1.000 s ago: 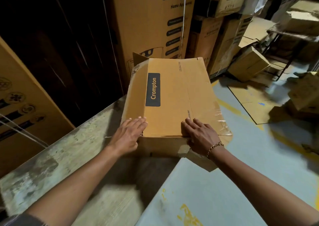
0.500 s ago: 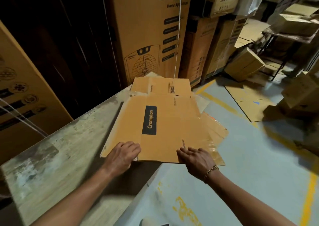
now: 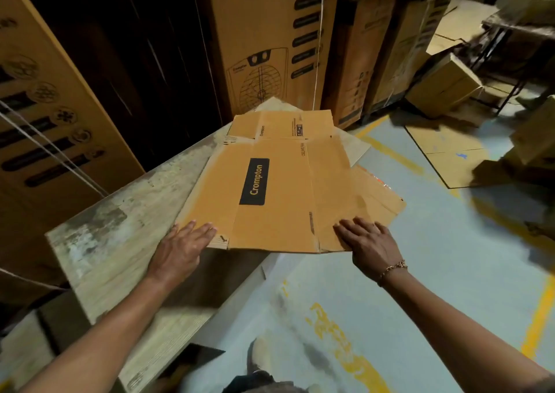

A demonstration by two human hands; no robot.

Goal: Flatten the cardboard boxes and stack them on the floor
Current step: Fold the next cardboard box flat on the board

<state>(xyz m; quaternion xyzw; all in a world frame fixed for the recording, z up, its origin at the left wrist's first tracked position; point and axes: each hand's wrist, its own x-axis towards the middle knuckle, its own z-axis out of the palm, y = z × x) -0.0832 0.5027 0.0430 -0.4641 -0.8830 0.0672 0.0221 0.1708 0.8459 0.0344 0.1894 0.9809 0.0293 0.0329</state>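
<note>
Starting at the left, the worn table [image 3: 120, 236] was seen to carry most of the flattened box [image 3: 279, 197], which lay collapsed with its Crompton label up. The left hand [image 3: 183, 248] was laid on the near left corner, fingers straight and flat, nothing gripped. The right hand [image 3: 366, 242] was spread on the near right corner, likewise open-palmed, pressing rather than holding. That right portion was judged to overhang the table edge, above the floor [image 3: 450, 287], where another flat sheet [image 3: 444, 155] lay. With no grasp taken, the box could be tipped off by the right hand's pressure on the unsupported part, or the creases could spring up once the pressure was released
</note>
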